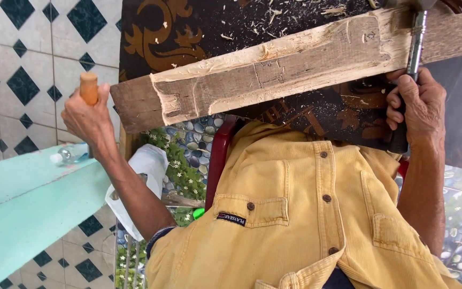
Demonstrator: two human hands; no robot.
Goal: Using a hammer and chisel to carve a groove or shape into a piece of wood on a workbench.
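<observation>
My left hand (85,122) is closed around a round orange-brown wooden tool handle (88,87), held upright just left of the end of a rough wooden plank (274,69). The plank lies across a dark board with a brown scroll pattern (183,32) and shows carved recesses, pencil marks and pale fresh cuts. My right hand (419,107) grips the black handle of a hammer (416,45) whose metal shaft crosses over the plank's right part, with its head at the frame's top edge. Wood shavings are scattered over the dark board. My yellow shirt (306,225) fills the lower middle.
A red chair frame (217,155) shows under the board. A turquoise bench (22,203) runs along the lower left, with a clear plastic bottle (70,153) beside it. A white bag (143,171) hangs near my left arm. White and dark diamond floor tiles (22,64) lie to the left.
</observation>
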